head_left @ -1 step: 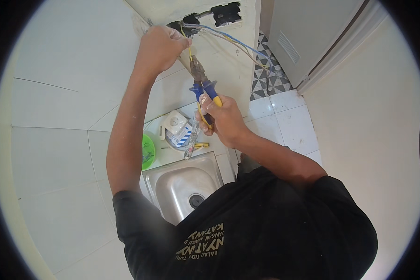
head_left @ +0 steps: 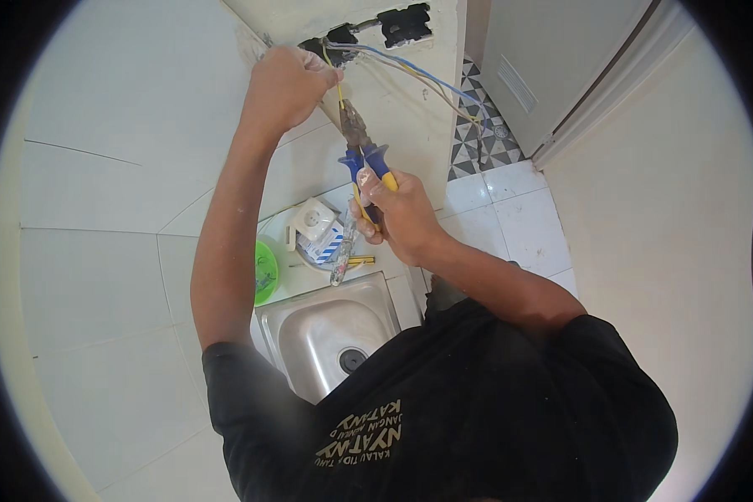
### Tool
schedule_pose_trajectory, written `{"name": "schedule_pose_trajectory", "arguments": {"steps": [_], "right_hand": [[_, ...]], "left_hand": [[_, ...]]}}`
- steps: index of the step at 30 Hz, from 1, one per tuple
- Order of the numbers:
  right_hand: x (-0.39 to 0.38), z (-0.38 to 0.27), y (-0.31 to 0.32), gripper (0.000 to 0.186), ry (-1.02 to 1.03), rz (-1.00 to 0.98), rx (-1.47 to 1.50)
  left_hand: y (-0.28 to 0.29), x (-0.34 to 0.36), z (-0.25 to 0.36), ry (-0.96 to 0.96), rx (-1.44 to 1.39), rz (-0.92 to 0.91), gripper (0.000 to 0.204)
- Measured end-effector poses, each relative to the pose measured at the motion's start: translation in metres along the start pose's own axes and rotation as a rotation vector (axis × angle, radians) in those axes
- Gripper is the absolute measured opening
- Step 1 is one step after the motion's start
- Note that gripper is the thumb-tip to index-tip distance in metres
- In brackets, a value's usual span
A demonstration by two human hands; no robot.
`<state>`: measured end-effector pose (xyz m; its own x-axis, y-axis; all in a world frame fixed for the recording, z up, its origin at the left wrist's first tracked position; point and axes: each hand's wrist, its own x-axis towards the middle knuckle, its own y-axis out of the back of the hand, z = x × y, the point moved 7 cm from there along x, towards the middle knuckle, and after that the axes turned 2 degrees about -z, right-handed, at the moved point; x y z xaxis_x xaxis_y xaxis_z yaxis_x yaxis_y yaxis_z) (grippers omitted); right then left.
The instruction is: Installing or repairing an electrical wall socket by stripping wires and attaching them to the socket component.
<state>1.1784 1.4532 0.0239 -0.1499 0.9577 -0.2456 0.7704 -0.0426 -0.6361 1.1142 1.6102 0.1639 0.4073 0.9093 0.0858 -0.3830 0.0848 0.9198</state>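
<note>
My left hand (head_left: pixel 286 90) is closed in a pinch on a thin yellow wire (head_left: pixel 340 94) that comes out of a dark hole (head_left: pixel 340 55) in the wall. Below the fingertips, the tip of the pliers (head_left: pixel 354 132) meets the end of that wire; whether the jaws are clamped tight on it is too small to tell. Blue and yellow grips cover the pliers' handles, and my right hand (head_left: pixel 408 216) is wrapped round them. From the same hole, a loose bundle of blue, yellow and pale wires (head_left: pixel 418 70) runs off to the right.
A second wall hole (head_left: pixel 405 27) lies right of the first. Under my hands are a steel sink (head_left: pixel 289 330), a green tub (head_left: pixel 265 272), a white wall socket (head_left: pixel 314 219), a clear-wrapped item (head_left: pixel 341 261) and a yellow-and-black tool (head_left: pixel 361 260). A door (head_left: pixel 552 58) stands at the far right.
</note>
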Motion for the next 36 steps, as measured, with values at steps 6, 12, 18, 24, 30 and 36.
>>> {"name": "schedule_pose_trajectory", "arguments": {"steps": [6,12,18,24,30,36], "right_hand": [[-0.005,0.001,-0.001,0.026,-0.108,-0.043,0.197],[-0.001,-0.011,0.018,0.031,0.038,0.073,-0.279],[-0.003,-0.028,0.024,0.039,0.196,0.200,-0.659],[-0.007,-0.049,0.026,0.043,0.257,0.262,-0.982],[-0.008,-0.058,0.025,0.044,0.298,0.264,-1.132],[0.003,-0.037,0.030,0.043,0.302,0.215,-0.888]], "left_hand": [[-0.001,0.001,0.002,-0.017,0.018,0.016,0.032],[-0.003,-0.002,0.000,-0.013,0.007,0.017,0.033],[0.000,0.000,0.003,-0.015,0.018,0.021,0.032],[-0.001,0.001,0.005,-0.017,0.040,0.022,0.031],[-0.001,-0.001,0.005,-0.010,0.043,0.017,0.031],[-0.002,0.000,0.006,-0.020,0.040,0.018,0.030]]}}
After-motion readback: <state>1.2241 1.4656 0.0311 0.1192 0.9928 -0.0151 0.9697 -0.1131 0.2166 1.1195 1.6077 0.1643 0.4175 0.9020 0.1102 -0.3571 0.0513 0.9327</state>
